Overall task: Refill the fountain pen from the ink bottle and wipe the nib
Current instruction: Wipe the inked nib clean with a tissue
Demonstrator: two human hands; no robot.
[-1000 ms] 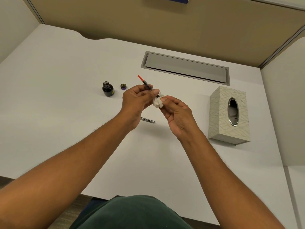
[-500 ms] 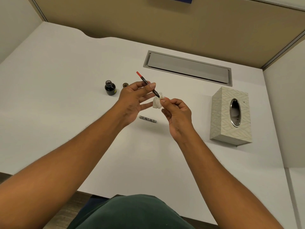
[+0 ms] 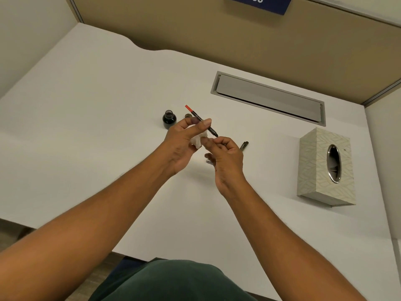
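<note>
My left hand [image 3: 184, 142] pinches the fountain pen's front section [image 3: 202, 122] between thumb and forefinger. Its red-tipped converter points up and to the left, and the bare nib [image 3: 215, 134] points down and to the right. A crumpled white tissue [image 3: 197, 141] sits just below the pen, between both hands. My right hand [image 3: 225, 157] holds the tissue's edge with its fingertips, right under the nib. The open ink bottle [image 3: 169, 121] stands on the desk behind my left hand, with its cap [image 3: 188, 115] beside it.
The pen barrel [image 3: 208, 161] lies on the white desk [image 3: 97, 131], mostly hidden by my right hand. The pen cap [image 3: 244, 145] lies to the right. A patterned tissue box [image 3: 314, 170] stands at the right, and a grey cable hatch [image 3: 268, 98] is set in the desk behind.
The tissue has come off the nib and now sits lower and to the left, against my left fingers. The nib is uncovered. Both hands have stayed close together.
</note>
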